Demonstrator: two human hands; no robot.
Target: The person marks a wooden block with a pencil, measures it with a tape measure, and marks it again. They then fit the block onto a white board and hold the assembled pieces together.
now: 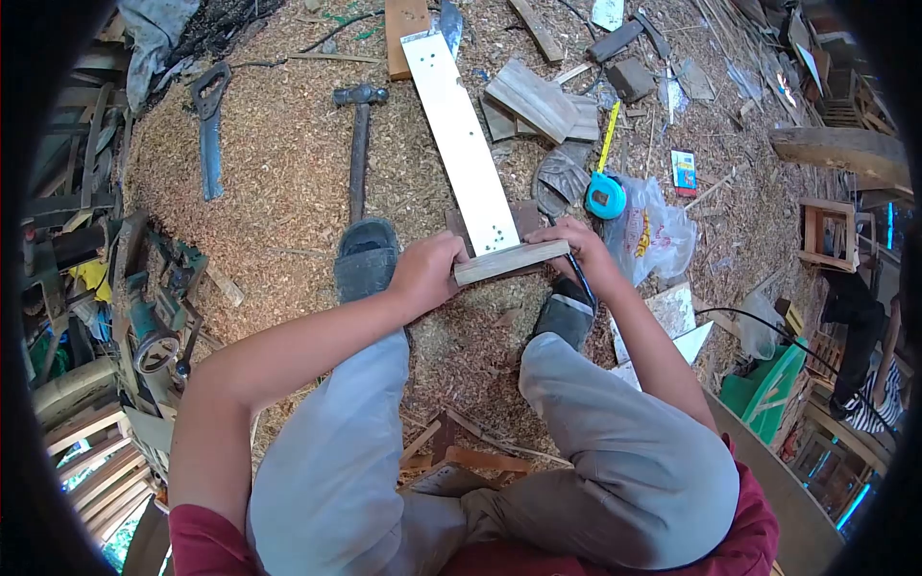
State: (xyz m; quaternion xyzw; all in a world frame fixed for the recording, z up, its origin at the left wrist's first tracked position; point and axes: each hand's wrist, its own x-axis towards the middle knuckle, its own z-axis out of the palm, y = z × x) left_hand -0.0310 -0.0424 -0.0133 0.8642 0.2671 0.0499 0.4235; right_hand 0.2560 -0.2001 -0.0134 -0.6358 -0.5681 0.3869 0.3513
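Note:
My left hand (428,273) grips the left end of a short wooden block (511,263), its fingers closed. At the other end my right hand (587,257) is closed on the same block, with a thin black pen-like stick (582,278) against its fingers. The block lies crosswise at the near end of a long white board (465,144) that bears clusters of small green marks. Beneath that end is a brown wooden piece (459,230). My fingertips under the block are partly hidden.
Sawdust covers the ground. A hammer (359,144) and a handsaw (209,134) lie left. To the right are a blue tape measure (605,196) with yellow blade out, a plastic bag (663,235) and wood offcuts (534,100). Another person's leg (853,326) shows far right.

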